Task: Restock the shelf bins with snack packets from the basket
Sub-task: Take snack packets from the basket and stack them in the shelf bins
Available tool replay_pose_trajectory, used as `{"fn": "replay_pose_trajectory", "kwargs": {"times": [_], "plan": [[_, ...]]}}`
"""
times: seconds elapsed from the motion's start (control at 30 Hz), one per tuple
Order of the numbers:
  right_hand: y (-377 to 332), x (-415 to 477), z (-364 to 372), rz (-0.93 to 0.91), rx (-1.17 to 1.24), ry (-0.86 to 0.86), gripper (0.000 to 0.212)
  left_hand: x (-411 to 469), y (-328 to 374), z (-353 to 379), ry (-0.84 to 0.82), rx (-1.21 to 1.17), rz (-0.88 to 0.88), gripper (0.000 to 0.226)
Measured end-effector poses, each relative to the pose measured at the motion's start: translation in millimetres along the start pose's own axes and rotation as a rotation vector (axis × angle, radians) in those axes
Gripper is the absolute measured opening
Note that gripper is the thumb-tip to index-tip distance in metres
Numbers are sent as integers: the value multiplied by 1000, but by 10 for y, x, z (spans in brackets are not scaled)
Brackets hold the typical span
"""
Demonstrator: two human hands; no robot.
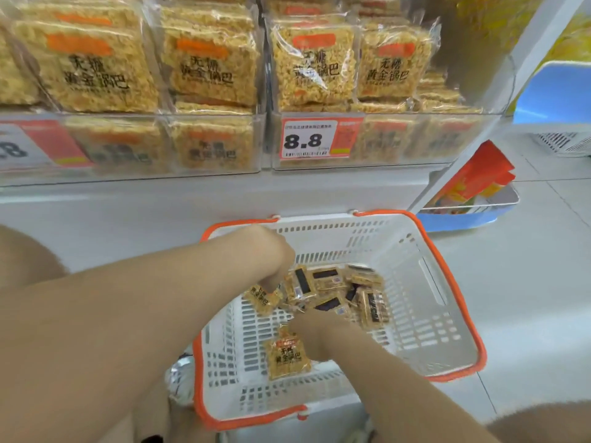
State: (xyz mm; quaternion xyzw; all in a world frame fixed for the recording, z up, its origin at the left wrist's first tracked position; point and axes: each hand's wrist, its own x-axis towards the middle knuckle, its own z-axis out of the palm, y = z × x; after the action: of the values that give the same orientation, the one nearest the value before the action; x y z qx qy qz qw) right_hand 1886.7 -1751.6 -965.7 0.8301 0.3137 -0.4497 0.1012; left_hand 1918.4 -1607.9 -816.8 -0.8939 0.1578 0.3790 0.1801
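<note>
The white, orange-rimmed basket (447, 298) on the floor holds a heap of small snack packets (348, 292) against its far wall. At its far-left corner the left hand (271, 251) reaches in, fingers (271, 282) curled, pinching a tilted packet (263, 300) by its top edge. A face-up packet (287, 356) lies toward the near wall, long axis near to far, printed top pointing away. The right hand (319, 335) touches its far-right corner, grip impossible to tell. Above, clear shelf bins (383, 142) stand full of larger packs (313, 65).

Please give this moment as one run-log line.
step: picking from basket | left hand: pinches left snack packet | right hand: holds near snack packet | shelf bins: hold packets
</note>
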Motion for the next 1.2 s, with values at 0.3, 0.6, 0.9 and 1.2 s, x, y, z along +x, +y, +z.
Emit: {"fn": "replay_pose_trajectory", "kwargs": {"times": [0.3,0.6,0.9,1.2], "plan": [[-151,203,352,9,58,60,52,77,33,-4,33,-24,74,12],[-54,121,146,-38,356,120,28,9,8,-135,44,7,95,38],[355,-729,-665,-92,1173,662,14,-221,-231,-304,142,-155,125,49],[239,-1375,-1042,-283,1352,1005,22,-694,-393,-626,431,-505,203,27]]}}
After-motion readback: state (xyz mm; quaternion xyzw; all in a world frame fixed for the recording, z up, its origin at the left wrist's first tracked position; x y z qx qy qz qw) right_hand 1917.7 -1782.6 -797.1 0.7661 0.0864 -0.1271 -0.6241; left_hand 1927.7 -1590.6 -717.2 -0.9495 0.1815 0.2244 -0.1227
